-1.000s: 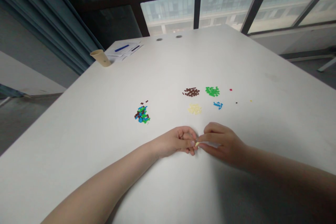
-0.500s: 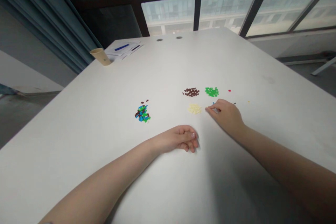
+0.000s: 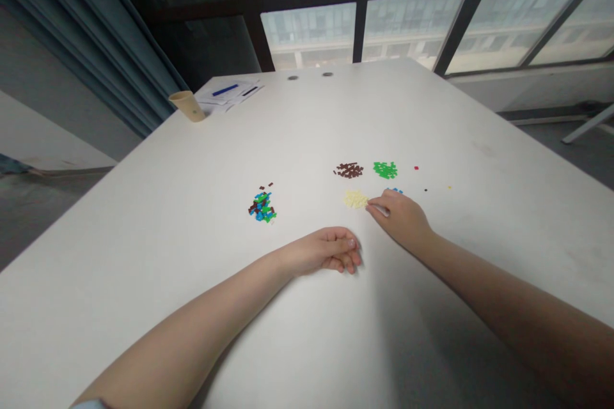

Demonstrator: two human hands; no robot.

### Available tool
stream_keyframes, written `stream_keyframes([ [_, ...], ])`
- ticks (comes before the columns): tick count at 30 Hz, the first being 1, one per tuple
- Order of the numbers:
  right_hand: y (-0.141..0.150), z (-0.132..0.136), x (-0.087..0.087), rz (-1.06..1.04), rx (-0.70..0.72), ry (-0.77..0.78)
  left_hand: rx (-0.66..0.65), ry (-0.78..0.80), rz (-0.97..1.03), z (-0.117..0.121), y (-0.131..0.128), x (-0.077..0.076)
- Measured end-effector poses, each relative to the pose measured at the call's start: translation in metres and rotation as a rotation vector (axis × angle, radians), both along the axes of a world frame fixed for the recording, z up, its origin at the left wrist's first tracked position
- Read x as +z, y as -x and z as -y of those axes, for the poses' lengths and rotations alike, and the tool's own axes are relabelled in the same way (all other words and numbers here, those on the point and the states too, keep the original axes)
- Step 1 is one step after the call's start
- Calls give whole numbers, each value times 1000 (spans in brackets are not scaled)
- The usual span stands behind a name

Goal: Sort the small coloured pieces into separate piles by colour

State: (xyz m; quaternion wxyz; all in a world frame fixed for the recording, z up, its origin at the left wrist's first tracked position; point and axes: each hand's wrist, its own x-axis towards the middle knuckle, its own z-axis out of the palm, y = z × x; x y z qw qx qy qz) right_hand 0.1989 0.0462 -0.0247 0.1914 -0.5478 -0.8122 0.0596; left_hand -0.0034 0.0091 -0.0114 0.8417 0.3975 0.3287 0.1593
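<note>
A mixed heap of tiny plastic bricks [image 3: 261, 206] is left apart from a brown pile [image 3: 348, 170], a green pile [image 3: 385, 170] and a cream pile [image 3: 355, 199] on the white surface [image 3: 144, 281], the left hand [image 3: 330, 252] being curled shut and the narrowly pinched right hand [image 3: 398, 218] placed beside the cream pile, its hold unclear.

cream bricks [image 3: 355, 199], green bricks [image 3: 385, 170], brown bricks [image 3: 348, 170]

An office meeting room, going by the long white table [image 3: 144, 217], loose papers [image 3: 228, 96], dark-framed windows [image 3: 311, 32] and blue-grey curtains [image 3: 91, 38].

Bare hands [image 3: 322, 251] [image 3: 399, 220], pale blue sleeve [image 3: 89, 404]
</note>
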Motion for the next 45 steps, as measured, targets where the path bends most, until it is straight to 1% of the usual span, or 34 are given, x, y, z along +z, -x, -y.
stream_keyframes([
  [2, 0, 2, 2, -17, -1, -15, -21, -74, -33, 0, 1, 1],
  [3, -1, 4, 3, -31, 12, -24, -44, -151, -75, -1, 2, 3],
  [4, -3, 6, 4, -50, 40, -30, -62, -263, -144, -3, 5, 6],
  [5, -5, 9, 6, -72, 85, -28, -66, -412, -254, -5, 9, 10],
  [6, -7, 11, 7, -93, 150, -16, -47, -587, -413, -8, 14, 14],
  [7, -9, 14, 8, -110, 227, 4, -1, -769, -612, -12, 21, 18],
  [8, -11, 17, 9, -120, 306, 26, 68, -942, -854, -17, 28, 23],
  [9, -12, 20, 10, -123, 377, 46, 149, -1076, -1113, -21, 36, 26],
  [10, -13, 22, 10, -121, 433, 61, 215, -1161, -1360, -26, 44, 29],
  [11, -13, 25, 10, -117, 474, 66, 256, -1198, -1568, -29, 51, 31],
  [12, -12, 27, 10, -111, 504, 69, 281, -1203, -1721, -33, 58, 32],
  [13, -11, 28, 10, -102, 527, 75, 288, -1193, -1821, -35, 63, 32],
  [14, -10, 29, 10, -92, 547, 85, 289, -1179, -1874, -37, 68, 31],
  [16, -8, 30, 10, -74, 569, 105, 268, -1156, -1903, -40, 72, 28],
  [18, -8, 30, 10, -75, 571, 106, 220, -1141, -1911, -41, 74, 25],
  [20, -8, 30, 10, -85, 566, 100, 167, -1137, -1923, -41, 74, 24],
  [22, -8, 29, 9, -88, 565, 110, 145, -1143, -1932, -42, 74, 24],
  [25, -8, 28, 9, -74, 562, 142, 152, -1180, -1902, -41, 73, 25],
  [27, -7, 28, 9, -65, 557, 152, 185, -1249, -1795, -40, 71, 27],
  [29, -6, 28, 10, -54, 555, 152, 240, -1308, -1596, -38, 66, 29],
  [30, -6, 28, 10, -48, 554, 152, 272, -1308, -1465, -36, 62, 30],
  [31, -5, 29, 11, -43, 554, 152, 305, -1273, -1315, -34, 57, 31],
  [32, -5, 29, 11, -39, 555, 150, 332, -1197, -1146, -31, 52, 32],
  [33, -5, 29, 12, -37, 554, 148, 351, -1086, -967, -28, 46, 32],
  [35, -5, 30, 12, -38, 550, 144, 378, -820, -617, -21, 34, 28],
  [37, -6, 30, 11, -46, 551, 139, 413, -586, -346, -14, 22, 21],
  [38, -6, 30, 11, -50, 552, 134, 437, -497, -254, -11, 17, 16],
  [39, -6, 29, 10, -55, 554, 128, 465, -426, -188, -8, 12, 11],
  [41, -5, 29, 9, -65, 560, 116, 497, -329, -118, -3, 4, 2],
  [43, -5, 28, 8, -78, 564, 103, 484, -301, -92, 1, -1, -4],
  [45, -5, 28, 8, -96, 570, 93, 451, -325, -76, 3, -2, -6],
])
